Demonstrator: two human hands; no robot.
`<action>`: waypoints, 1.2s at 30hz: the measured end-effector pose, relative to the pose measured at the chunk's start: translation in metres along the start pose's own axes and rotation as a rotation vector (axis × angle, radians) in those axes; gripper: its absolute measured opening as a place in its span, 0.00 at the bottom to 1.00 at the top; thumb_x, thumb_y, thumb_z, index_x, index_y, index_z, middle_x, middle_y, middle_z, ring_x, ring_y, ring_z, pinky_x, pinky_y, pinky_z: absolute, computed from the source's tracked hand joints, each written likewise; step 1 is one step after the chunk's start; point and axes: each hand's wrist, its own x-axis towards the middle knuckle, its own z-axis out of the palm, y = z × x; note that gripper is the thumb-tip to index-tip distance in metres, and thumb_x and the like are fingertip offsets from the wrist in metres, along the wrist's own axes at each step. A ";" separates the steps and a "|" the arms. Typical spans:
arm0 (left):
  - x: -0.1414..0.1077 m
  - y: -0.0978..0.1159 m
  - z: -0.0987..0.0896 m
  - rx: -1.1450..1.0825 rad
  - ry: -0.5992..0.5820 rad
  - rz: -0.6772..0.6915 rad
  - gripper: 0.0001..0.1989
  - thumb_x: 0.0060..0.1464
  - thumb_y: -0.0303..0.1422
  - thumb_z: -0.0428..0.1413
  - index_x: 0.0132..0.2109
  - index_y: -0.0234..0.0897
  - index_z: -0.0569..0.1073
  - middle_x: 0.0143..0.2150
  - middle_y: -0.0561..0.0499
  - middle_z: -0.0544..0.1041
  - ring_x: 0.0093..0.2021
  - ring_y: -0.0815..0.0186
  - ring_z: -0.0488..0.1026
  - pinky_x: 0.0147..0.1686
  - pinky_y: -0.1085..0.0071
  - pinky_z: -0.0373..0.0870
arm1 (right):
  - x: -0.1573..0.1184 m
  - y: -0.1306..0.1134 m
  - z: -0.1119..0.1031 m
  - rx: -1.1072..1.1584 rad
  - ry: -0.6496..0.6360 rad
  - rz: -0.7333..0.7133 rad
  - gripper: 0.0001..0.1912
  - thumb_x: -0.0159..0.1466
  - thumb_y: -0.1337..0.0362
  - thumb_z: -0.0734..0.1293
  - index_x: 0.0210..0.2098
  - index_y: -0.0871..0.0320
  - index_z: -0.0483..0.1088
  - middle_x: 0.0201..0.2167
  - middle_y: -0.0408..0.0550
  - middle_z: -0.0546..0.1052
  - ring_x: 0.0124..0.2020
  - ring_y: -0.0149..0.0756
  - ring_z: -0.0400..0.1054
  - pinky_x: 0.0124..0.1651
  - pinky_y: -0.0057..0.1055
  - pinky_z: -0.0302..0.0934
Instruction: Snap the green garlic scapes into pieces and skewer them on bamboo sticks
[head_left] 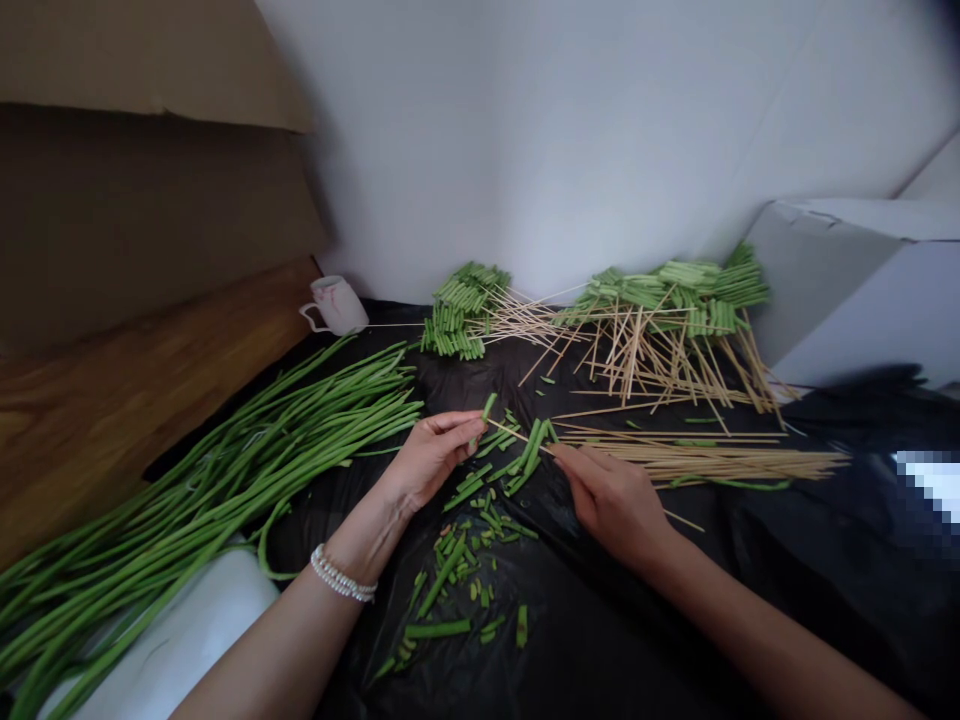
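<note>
Between the fingertips of my left hand is a short cut piece of long green bean. My right hand is closed around a thin wooden skewer, whose far end meets the bean piece. Just below the skewer, several longer cut bean pieces lie between my hands. Smaller offcuts are scattered nearer to me. A large bunch of whole long beans spreads out on the left. Beside my right hand lies a stack of bare wooden skewers.
Skewers loaded with rows of bean pieces are piled at the back, a left pile and a right pile. A white mug stands back left. Black plastic sheeting covers the surface. A white box and a cardboard box flank it.
</note>
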 end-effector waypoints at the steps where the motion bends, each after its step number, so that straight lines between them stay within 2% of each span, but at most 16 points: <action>1: -0.001 0.001 0.000 -0.011 -0.017 -0.020 0.15 0.34 0.30 0.72 0.33 0.33 0.82 0.31 0.50 0.80 0.29 0.74 0.72 0.33 0.76 0.69 | 0.000 0.000 0.000 0.002 0.006 -0.006 0.16 0.66 0.72 0.57 0.46 0.58 0.75 0.30 0.48 0.78 0.31 0.34 0.72 0.36 0.27 0.64; 6: -0.004 0.003 0.001 -0.043 -0.073 -0.104 0.14 0.34 0.29 0.72 0.33 0.31 0.82 0.29 0.50 0.79 0.29 0.73 0.72 0.32 0.77 0.69 | 0.000 0.001 0.000 0.012 0.018 -0.023 0.16 0.66 0.72 0.58 0.46 0.59 0.74 0.30 0.48 0.78 0.31 0.34 0.72 0.36 0.28 0.64; 12: -0.006 0.003 0.004 -0.033 -0.082 -0.104 0.13 0.36 0.29 0.71 0.33 0.31 0.81 0.29 0.50 0.79 0.29 0.74 0.72 0.33 0.76 0.69 | -0.001 0.000 0.000 0.002 0.038 -0.045 0.15 0.67 0.72 0.58 0.45 0.60 0.74 0.31 0.49 0.79 0.31 0.34 0.73 0.36 0.27 0.63; 18: -0.012 -0.012 0.015 0.129 -0.133 -0.106 0.12 0.35 0.32 0.71 0.30 0.32 0.81 0.33 0.48 0.80 0.31 0.71 0.73 0.36 0.73 0.68 | 0.000 -0.009 0.000 0.025 0.029 -0.088 0.15 0.67 0.73 0.58 0.47 0.62 0.74 0.30 0.49 0.78 0.31 0.34 0.73 0.35 0.27 0.63; 23: -0.014 -0.016 0.017 0.179 -0.176 -0.007 0.12 0.38 0.34 0.70 0.32 0.33 0.82 0.35 0.47 0.81 0.34 0.68 0.74 0.41 0.70 0.68 | 0.002 -0.011 -0.002 0.033 0.054 -0.086 0.14 0.67 0.72 0.59 0.46 0.61 0.74 0.31 0.50 0.79 0.32 0.34 0.74 0.36 0.27 0.64; 26: -0.011 -0.012 0.013 0.186 -0.187 0.035 0.13 0.41 0.35 0.69 0.35 0.34 0.82 0.35 0.48 0.81 0.33 0.69 0.74 0.40 0.71 0.68 | 0.002 -0.008 -0.001 0.035 0.052 -0.073 0.14 0.67 0.72 0.59 0.45 0.61 0.74 0.34 0.51 0.80 0.34 0.35 0.75 0.38 0.28 0.65; 29: -0.005 -0.007 0.005 0.239 -0.109 0.118 0.14 0.45 0.38 0.67 0.39 0.35 0.81 0.32 0.50 0.80 0.31 0.71 0.72 0.38 0.72 0.67 | 0.002 -0.002 0.000 0.040 0.069 -0.046 0.14 0.67 0.73 0.59 0.47 0.61 0.74 0.38 0.52 0.80 0.37 0.36 0.76 0.42 0.29 0.67; 33: 0.004 -0.002 -0.007 0.608 0.059 0.365 0.10 0.50 0.35 0.63 0.38 0.35 0.81 0.36 0.47 0.81 0.36 0.65 0.74 0.41 0.69 0.67 | 0.002 0.004 0.001 0.038 0.083 -0.001 0.13 0.67 0.71 0.59 0.47 0.61 0.74 0.39 0.53 0.80 0.40 0.37 0.76 0.45 0.30 0.67; 36: 0.008 -0.004 -0.014 0.984 0.091 0.553 0.06 0.53 0.31 0.60 0.36 0.36 0.81 0.35 0.47 0.80 0.37 0.62 0.74 0.41 0.66 0.66 | 0.002 0.005 0.001 0.043 0.080 -0.001 0.13 0.68 0.70 0.60 0.46 0.61 0.74 0.39 0.53 0.81 0.40 0.37 0.76 0.45 0.30 0.68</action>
